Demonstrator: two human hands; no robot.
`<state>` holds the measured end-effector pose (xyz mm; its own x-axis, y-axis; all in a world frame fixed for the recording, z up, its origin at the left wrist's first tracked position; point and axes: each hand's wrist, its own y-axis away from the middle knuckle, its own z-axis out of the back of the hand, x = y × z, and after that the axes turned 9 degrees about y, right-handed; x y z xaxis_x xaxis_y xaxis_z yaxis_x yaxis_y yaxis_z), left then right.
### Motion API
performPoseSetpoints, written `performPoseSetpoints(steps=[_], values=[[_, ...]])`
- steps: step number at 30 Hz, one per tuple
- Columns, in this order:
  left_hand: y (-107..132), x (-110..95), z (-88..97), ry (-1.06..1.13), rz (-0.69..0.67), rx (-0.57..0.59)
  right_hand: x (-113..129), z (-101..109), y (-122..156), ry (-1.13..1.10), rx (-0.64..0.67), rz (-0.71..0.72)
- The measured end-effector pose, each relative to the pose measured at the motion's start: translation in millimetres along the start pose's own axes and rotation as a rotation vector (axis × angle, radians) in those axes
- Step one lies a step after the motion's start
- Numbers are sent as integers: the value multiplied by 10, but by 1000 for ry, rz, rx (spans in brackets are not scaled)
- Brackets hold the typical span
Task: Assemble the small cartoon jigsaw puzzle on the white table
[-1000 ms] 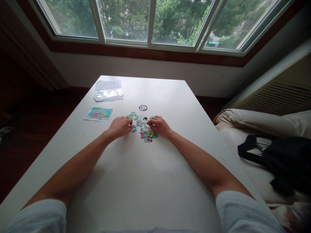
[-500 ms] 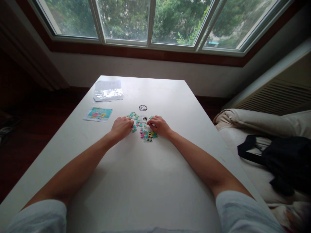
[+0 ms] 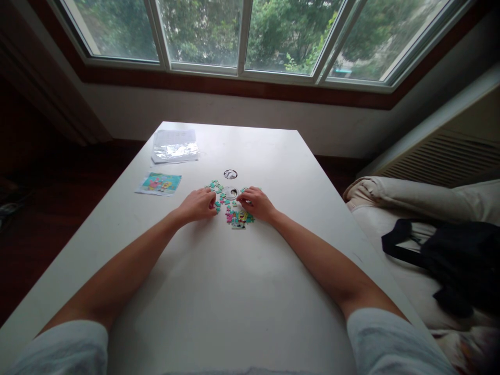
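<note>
Small green and pink jigsaw puzzle pieces lie loose around the middle of the table. Just below them is a joined part of the puzzle with cartoon figures on it. My left hand is at the left edge of the loose pieces, its fingers pinched around what looks like a pinkish jigsaw piece. Over the pieces on the right rests my right hand, with curled fingers just above the joined part. Whatever its fingertips hold, if anything, is too small to make out.
A printed picture lies left of the pieces, and a clear plastic bag with paper sits behind it. Two round metallic-looking discs are in the table's middle. Right of the white table, a dark bag lies on a pale sofa.
My left hand has turned slightly and its fingertips have come down a little toward the table, with a pinkish bit now showing between them. My right hand has hardly moved.
</note>
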<state>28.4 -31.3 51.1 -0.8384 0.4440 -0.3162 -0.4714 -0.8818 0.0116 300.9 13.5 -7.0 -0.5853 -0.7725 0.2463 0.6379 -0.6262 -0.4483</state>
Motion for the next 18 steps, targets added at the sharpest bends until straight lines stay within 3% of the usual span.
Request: performPoseSetpoints(steps=[12, 18], values=[[46, -82, 134, 208, 59, -28, 12, 14, -11, 1, 3, 0], [54, -263, 77, 378, 59, -25, 48, 40, -11, 16, -5, 6]])
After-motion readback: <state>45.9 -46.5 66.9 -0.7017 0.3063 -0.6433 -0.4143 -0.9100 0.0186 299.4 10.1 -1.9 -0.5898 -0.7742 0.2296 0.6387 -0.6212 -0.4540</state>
